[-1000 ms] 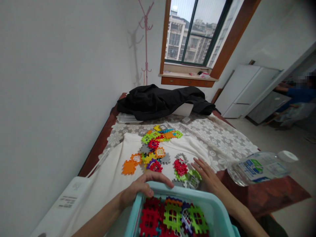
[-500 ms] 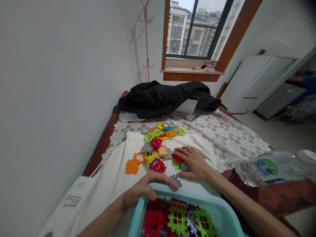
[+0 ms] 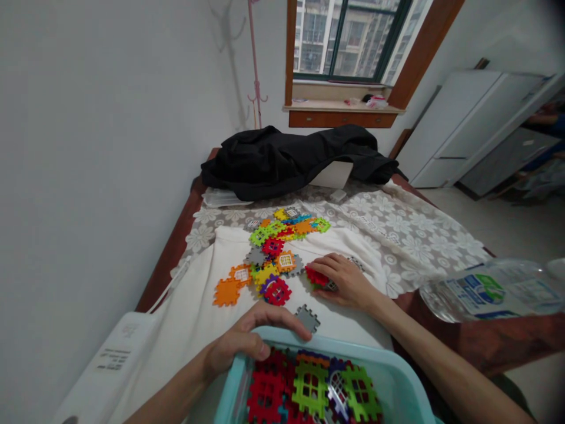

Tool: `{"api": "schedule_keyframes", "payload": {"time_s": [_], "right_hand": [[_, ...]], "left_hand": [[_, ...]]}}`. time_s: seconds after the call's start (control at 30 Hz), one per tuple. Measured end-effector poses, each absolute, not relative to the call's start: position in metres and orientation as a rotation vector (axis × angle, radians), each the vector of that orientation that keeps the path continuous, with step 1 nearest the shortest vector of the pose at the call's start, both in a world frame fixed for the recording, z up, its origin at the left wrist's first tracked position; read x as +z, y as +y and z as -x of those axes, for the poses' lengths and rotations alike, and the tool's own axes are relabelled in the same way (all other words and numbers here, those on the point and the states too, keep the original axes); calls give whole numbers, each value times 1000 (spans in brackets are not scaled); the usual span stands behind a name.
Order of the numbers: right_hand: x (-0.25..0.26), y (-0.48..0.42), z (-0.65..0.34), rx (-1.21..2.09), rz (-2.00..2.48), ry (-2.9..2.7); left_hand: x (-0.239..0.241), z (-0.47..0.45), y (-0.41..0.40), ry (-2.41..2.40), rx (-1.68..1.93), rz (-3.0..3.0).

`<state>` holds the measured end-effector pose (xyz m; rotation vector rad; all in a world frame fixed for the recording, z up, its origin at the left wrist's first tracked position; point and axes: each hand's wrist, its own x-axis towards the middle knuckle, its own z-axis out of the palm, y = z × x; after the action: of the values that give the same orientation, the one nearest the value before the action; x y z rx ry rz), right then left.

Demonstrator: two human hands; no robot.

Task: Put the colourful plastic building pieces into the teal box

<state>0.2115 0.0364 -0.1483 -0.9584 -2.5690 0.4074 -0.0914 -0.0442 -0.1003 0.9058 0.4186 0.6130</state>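
Observation:
My left hand (image 3: 247,341) grips the far left corner of a light blue plastic bin (image 3: 375,353), thumb inside the rim and fingers outside. In the bin lie interlocking building pieces, among them a lime green window piece (image 3: 311,386) and red ones (image 3: 267,388). My right hand (image 3: 346,280) is curled over a small bunch of pieces on the white cloth, with a red piece (image 3: 315,275) showing at its fingertips; the palm hides the others. A grey square piece (image 3: 308,318) lies between the bin and that hand. Left of it spreads a loose heap with an orange piece (image 3: 226,292).
A large clear bottle (image 3: 489,290) lies at the right by the table edge. Black fabric (image 3: 295,162) is heaped at the far end on the floral tablecloth (image 3: 424,253). A white box-like device (image 3: 110,353) with a cord sits at the left.
My right hand has drawn its fingers in around the pieces beneath it, so less of them shows. More of the grey square piece is visible. My left hand keeps its grip on the bin.

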Motion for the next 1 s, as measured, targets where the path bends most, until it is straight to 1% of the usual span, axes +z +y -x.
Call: {"api": "schedule_keyframes", "payload": {"time_s": [0.27, 0.5, 0.67, 0.87, 1.0], "right_hand": [[-148, 37, -213, 384, 933, -2550], [-143, 32, -217, 548, 854, -2514], [-146, 33, -220, 573, 824, -2559], [-148, 33, -219, 556, 724, -2585], [-144, 28, -216, 458, 674, -2658]], "left_hand": [[-101, 95, -44, 453, 565, -901], [-96, 91, -42, 420, 574, -895], [-95, 91, -44, 431, 577, -871], [-103, 91, -39, 383, 559, -880], [-100, 92, -41, 425, 564, -910]]}}
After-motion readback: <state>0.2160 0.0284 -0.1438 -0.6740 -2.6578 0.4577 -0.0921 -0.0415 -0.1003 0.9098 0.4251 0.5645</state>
